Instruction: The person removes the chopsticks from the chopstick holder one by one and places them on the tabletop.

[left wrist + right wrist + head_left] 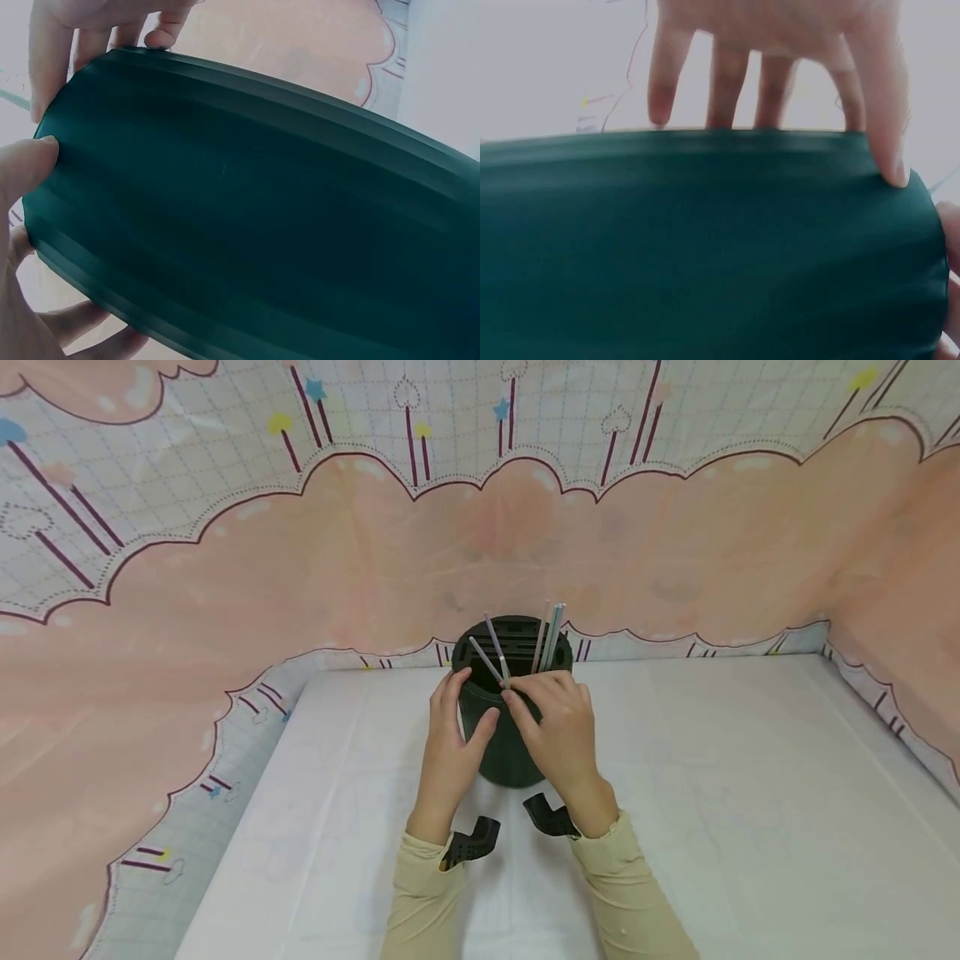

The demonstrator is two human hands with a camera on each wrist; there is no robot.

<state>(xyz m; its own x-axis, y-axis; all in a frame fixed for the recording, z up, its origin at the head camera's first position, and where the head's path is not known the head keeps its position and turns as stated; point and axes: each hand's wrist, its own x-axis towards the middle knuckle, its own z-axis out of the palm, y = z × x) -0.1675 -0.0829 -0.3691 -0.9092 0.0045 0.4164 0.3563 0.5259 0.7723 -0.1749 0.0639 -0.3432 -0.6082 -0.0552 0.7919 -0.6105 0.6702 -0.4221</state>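
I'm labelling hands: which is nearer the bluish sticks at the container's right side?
Right. The right hand is just in front of the bluish sticks; the left hand is at the left side of the container.

The left arm [423, 902] and right arm [637, 902] were stretched out from the near side. The left hand [453, 747] curved, its thumb apart from its fingers. The right hand [562, 727], just beside it, had thumb and pointer finger close together.
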